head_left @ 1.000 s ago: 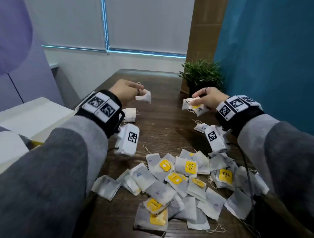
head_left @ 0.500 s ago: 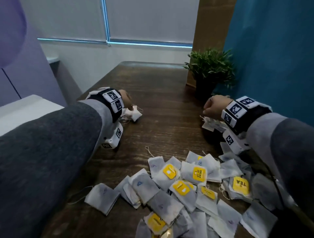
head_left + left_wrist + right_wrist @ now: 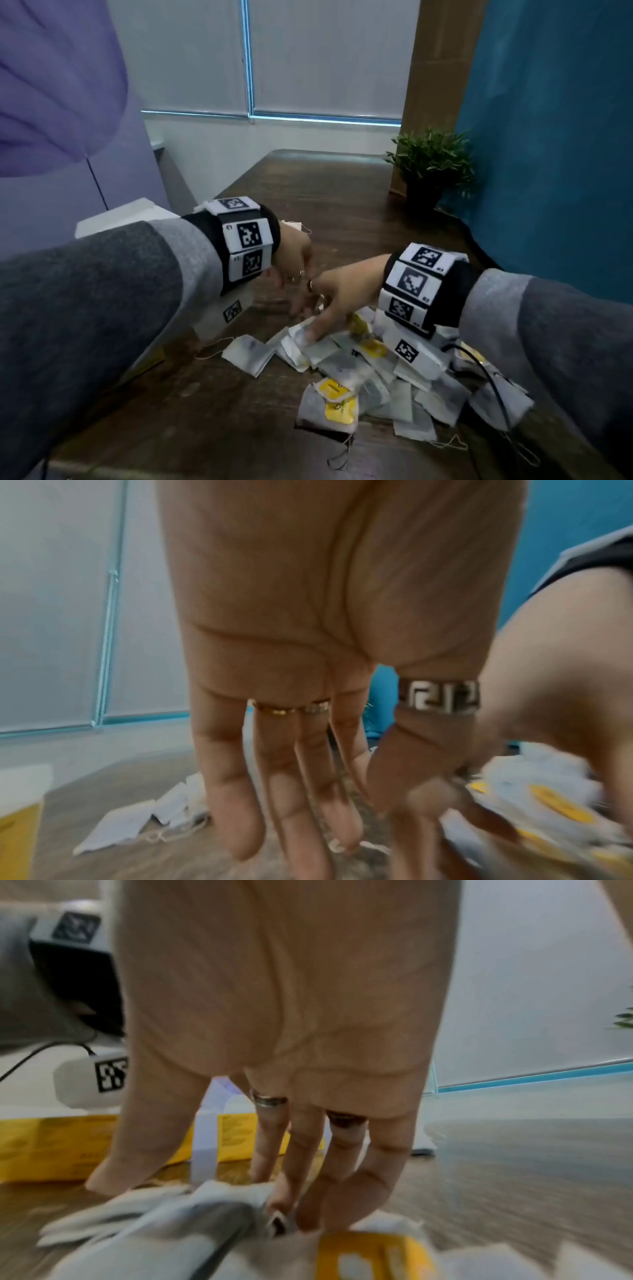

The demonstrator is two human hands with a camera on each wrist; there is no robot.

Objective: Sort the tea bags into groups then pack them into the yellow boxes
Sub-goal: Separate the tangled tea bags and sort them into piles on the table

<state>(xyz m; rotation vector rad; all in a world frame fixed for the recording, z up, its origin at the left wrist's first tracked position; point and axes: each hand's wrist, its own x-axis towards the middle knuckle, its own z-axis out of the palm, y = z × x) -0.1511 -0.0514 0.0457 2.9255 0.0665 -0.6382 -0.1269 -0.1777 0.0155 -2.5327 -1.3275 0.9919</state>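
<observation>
Both hands are down over the heap of tea bags (image 3: 359, 373) on the dark wooden table (image 3: 335, 212), close together, almost touching at the far edge of the pile. The right hand (image 3: 337, 294) reaches in from the right with its fingers stretched downward; in the right wrist view its fingertips (image 3: 291, 1213) press into the white paper of the topmost bags, beside one with a yellow tag (image 3: 369, 1259). Whether it has actually pinched a bag or is only touching them I cannot tell, the picture is too smeared there. The left hand (image 3: 294, 253) hangs just above the table with its palm facing the wrist camera and its fingers (image 3: 232, 804) straight and slightly spread, holding nothing. Beyond those fingers a few loose tea bags (image 3: 137, 818) with strings lie apart from the main heap, off to the left.

The pile itself sits near the front of the table, white sachets jumbled with yellow-tagged ones. The yellow boxes (image 3: 51, 1145) stand at the left side of the table, behind the right thumb in the right wrist view. A small potted plant (image 3: 428, 168) stands at the far right, against the blue wall (image 3: 548, 137)
</observation>
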